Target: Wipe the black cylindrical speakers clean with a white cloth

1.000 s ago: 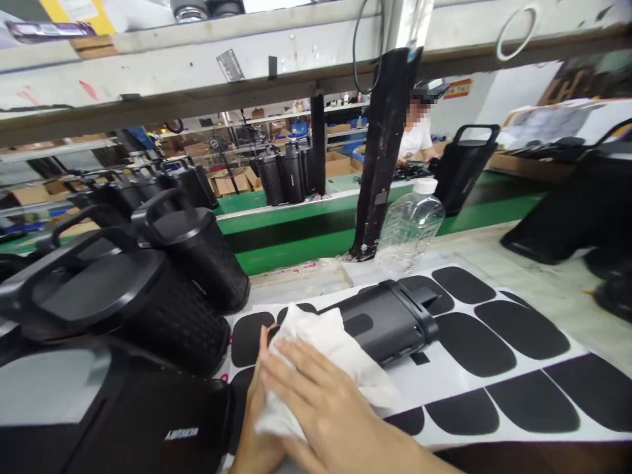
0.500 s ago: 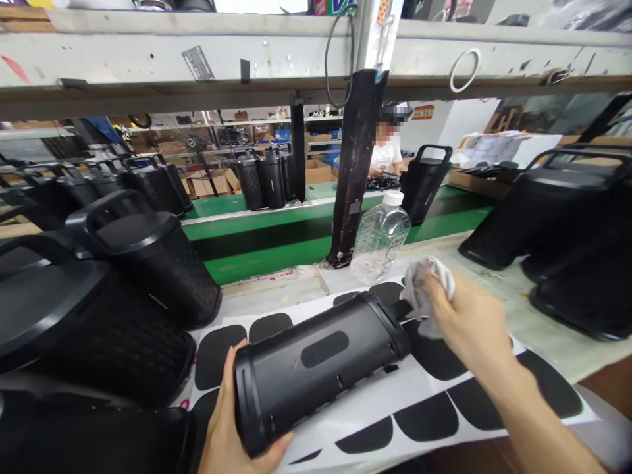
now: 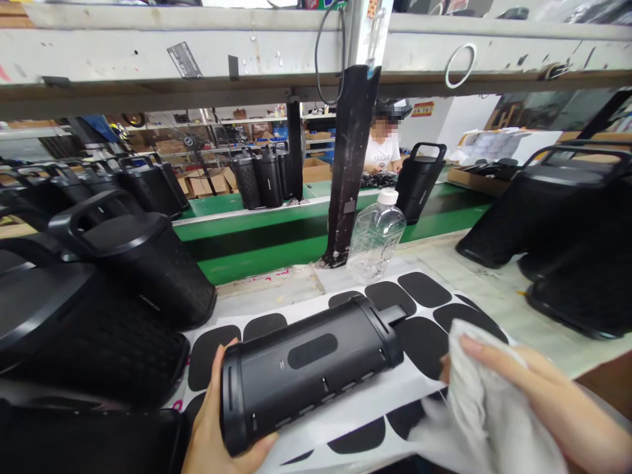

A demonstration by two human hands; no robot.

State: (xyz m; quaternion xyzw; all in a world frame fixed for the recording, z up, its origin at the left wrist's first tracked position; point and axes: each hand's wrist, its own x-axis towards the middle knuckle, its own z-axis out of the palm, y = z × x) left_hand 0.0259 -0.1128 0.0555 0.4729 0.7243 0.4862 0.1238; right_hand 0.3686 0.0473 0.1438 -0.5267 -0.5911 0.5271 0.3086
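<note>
Bench (image 3: pixel 498 289): pale top, runs across the view; green belt (image 3: pixel 257 243) beyond its far edge. Dark handled housings (image 3: pixel 143 270) stand at the left end; more handled housings (image 3: pixel 573 230) stand at the right end. Both groups flank the middle, presumably to leave working room there.

White sheet (image 3: pixel 318 422) of rounded black pads: spread across the middle toward the near edge, under the work. Possibly it also shields the finish; unconfirmed.

Black housing (image 3: pixel 306 375): on its side over the sheet, mid-bench, base toward the left end, handle (image 3: pixel 395 315) projecting toward the right end. A long side faces up, probably for easy access. Whether the base end is raised: cannot tell.

Clear bottle (image 3: pixel 375 237): upright, white cap, near the far edge just beside the dark post (image 3: pixel 350 158); likely set there within reach but away from the arms.

White cloth (image 3: pixel 484 401): bunched, hanging in loose folds near the right part of the near edge, apart from the housing. Right hand (image 3: pixel 553 388) pinches it between thumb and fingers; the slack gives a soft contact surface.

Left hand (image 3: pixel 210 428): curved around the base end, thumb on the near side, fingers behind. Grip judged to prevent rolling, with the oval panel (image 3: pixel 313 350) left uncovered.
</note>
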